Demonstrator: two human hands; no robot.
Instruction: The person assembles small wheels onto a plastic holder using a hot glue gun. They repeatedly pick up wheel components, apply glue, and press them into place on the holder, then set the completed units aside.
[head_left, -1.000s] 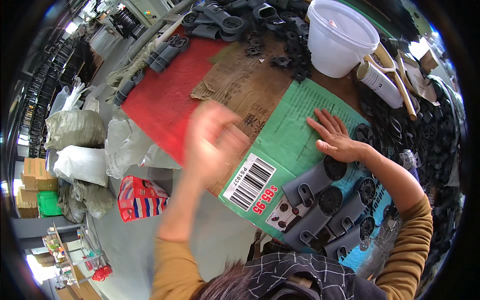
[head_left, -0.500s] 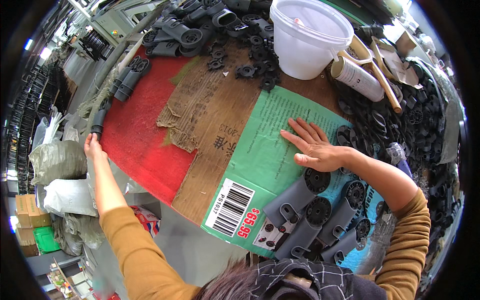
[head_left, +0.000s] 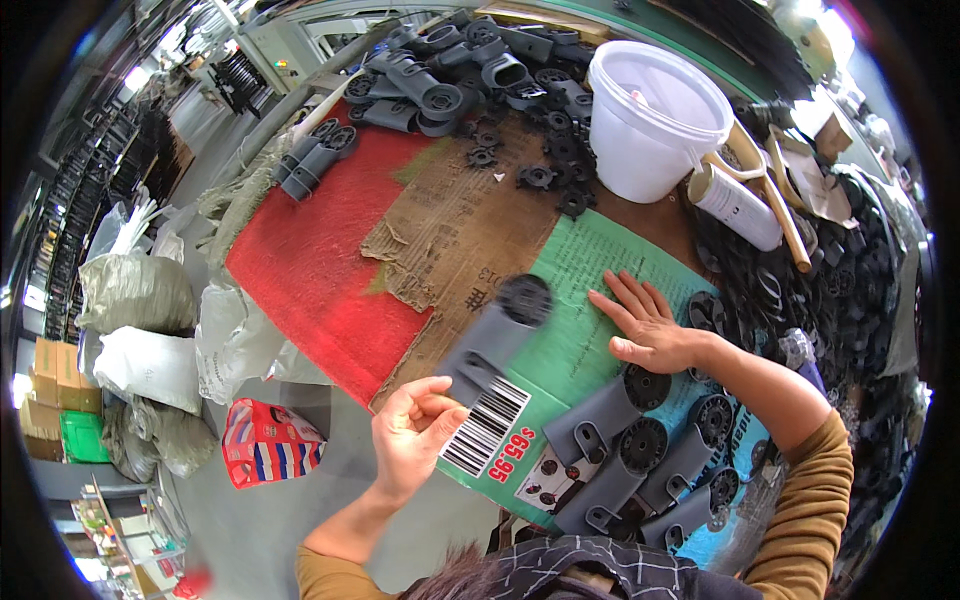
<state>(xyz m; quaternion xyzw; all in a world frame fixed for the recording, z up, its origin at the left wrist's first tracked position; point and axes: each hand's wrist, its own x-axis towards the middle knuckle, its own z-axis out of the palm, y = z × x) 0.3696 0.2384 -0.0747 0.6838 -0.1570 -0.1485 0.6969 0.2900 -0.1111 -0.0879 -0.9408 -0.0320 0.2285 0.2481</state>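
My left hand pinches the near end of a grey plastic housing with a round black disc at its far end. This piece is tilted over the cardboard and the left edge of the green printed sheet; whether it touches them I cannot tell. With fingers stretched out, my right hand lies flat on the sheet and holds nothing. Just nearer than it, several like housings rest side by side on the sheet's green and blue part.
A white bucket stands at the far right, beside a white cylindrical can. Small black toothed parts and piled grey housings lie at the back. Two housings sit on the red cloth. Filled bags stand left.
My left hand has come rightward and nearer from the table's left edge, bringing a grey housing along. The right hand stays flat on the sheet. The whole view has shifted slightly.
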